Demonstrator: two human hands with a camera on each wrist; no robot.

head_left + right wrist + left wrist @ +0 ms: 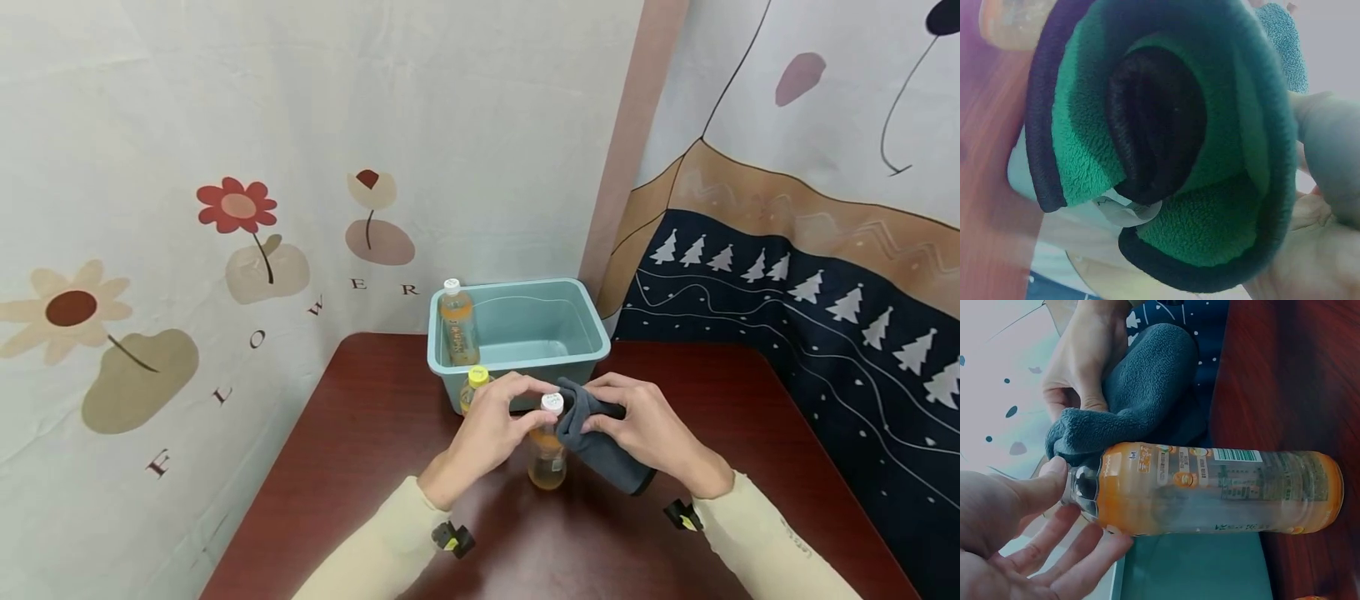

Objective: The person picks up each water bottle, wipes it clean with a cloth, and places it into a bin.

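Observation:
A clear bottle with a white cap and an orange-edged label stands upright on the table in the head view. My left hand pinches it near the cap with thumb and index finger; the other fingers lie loosely beside the neck in the left wrist view. A dark grey towel hangs from my right hand, which grips its bunched upper end against the bottle's neck. The right wrist view is mostly filled by the rolled towel with its black edging. Liquid colour behind the label is hard to tell.
Behind my hands a light blue plastic bin stands on the dark red table. Another white-capped bottle leans inside its left side. A yellow-capped bottle stands before the bin, partly hidden by my left hand. Printed curtains hang behind.

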